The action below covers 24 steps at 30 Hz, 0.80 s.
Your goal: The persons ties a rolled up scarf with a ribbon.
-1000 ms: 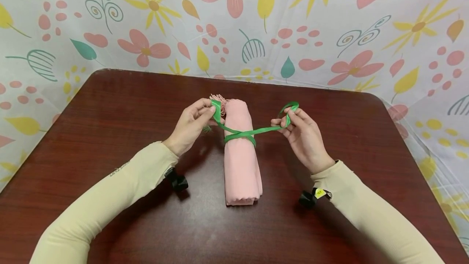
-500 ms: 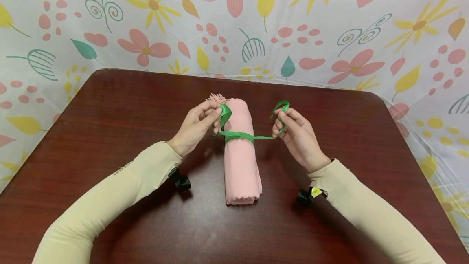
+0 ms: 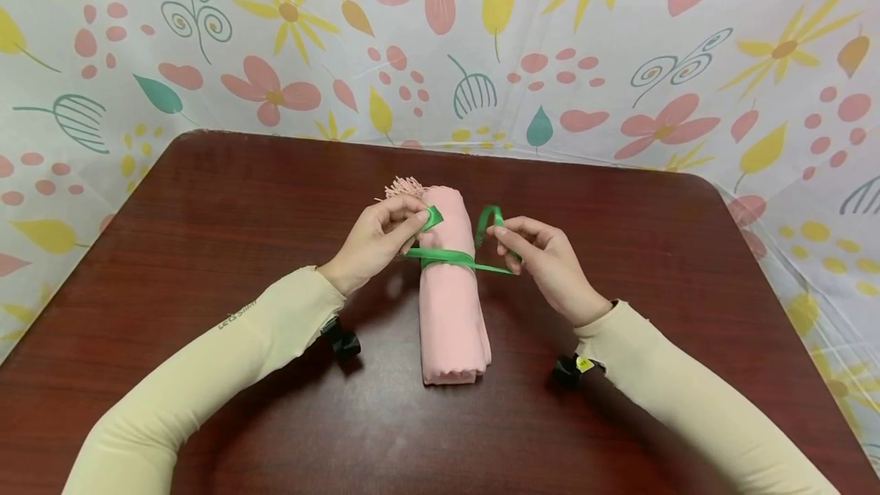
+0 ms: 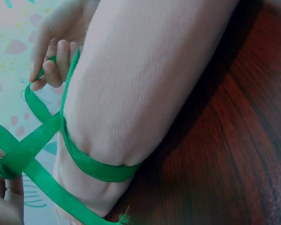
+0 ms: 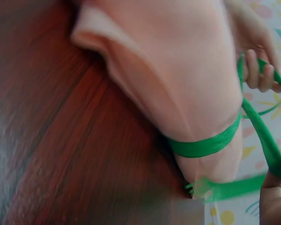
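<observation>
A rolled pink scarf with a fringe at its far end lies lengthwise before me. Around its upper half runs a green ribbon, its strands meeting over the top of the roll. My left hand, at the scarf's left side, pinches one length of ribbon between thumb and fingers, with a short piece sticking out. On the other side my right hand pinches the other length, which arches up in a loop. A frayed ribbon end shows in the left wrist view.
The scarf rests on a dark reddish-brown table with rounded far corners. Behind it hangs a white cloth printed with flowers and leaves. Each wrist carries a small black camera on its strap.
Both hands have come closer together: the left has shifted right to the scarf's edge, the right has moved left and slightly nearer. The ribbon between them has slackened.
</observation>
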Available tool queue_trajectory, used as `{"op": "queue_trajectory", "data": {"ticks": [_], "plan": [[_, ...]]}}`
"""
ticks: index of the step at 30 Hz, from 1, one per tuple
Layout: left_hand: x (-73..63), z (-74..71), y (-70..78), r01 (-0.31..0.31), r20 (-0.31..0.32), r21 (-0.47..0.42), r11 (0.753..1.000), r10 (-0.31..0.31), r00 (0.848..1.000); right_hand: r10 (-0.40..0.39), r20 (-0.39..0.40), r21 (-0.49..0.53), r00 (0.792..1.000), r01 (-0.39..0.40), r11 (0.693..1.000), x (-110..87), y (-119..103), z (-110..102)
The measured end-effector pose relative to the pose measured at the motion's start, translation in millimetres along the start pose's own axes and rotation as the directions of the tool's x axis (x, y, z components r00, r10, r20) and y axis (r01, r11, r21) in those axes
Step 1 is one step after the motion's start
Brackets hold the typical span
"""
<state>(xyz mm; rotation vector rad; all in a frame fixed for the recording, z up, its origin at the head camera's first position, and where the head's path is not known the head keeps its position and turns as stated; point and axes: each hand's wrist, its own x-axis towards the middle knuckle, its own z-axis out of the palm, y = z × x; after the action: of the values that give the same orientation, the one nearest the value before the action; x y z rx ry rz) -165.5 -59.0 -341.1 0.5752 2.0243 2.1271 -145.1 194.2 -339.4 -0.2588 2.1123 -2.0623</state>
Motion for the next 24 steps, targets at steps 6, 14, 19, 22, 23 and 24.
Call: {"op": "queue_trajectory", "data": {"ticks": [6,14,19,22,23,24], "plan": [[0.8,2.1,-0.8,-0.035,0.015,0.025,0.999,0.035,0.999,0.033,0.022,-0.186,0.999,-0.028,0.982,0.8,-0.9,3.9],[1.5,7.6,1.6,-0.052,0.021,0.097,0.994,0.05,0.999,0.089,0.077,-0.216,0.993,-0.07,0.974,5.6,-4.4,11.8],[2.0,9.0,2.1,-0.046,0.029,0.099,0.994,0.044,0.999,0.085,0.09,-0.207,0.992,-0.065,0.976,6.4,-5.1,14.6],[2.7,9.8,1.9,-0.038,0.042,0.095,0.995,0.034,0.999,0.086,0.096,-0.206,0.992,-0.065,0.976,7.2,-5.4,16.8],[2.9,10.1,1.9,-0.034,0.046,0.09,0.995,0.03,0.998,0.087,0.102,-0.208,0.991,-0.065,0.976,7.7,-5.3,17.5],[3.2,10.6,2.0,-0.031,0.051,0.087,0.996,0.027,0.998,0.09,0.106,-0.206,0.99,-0.066,0.976,8.0,-5.6,18.5]]}}
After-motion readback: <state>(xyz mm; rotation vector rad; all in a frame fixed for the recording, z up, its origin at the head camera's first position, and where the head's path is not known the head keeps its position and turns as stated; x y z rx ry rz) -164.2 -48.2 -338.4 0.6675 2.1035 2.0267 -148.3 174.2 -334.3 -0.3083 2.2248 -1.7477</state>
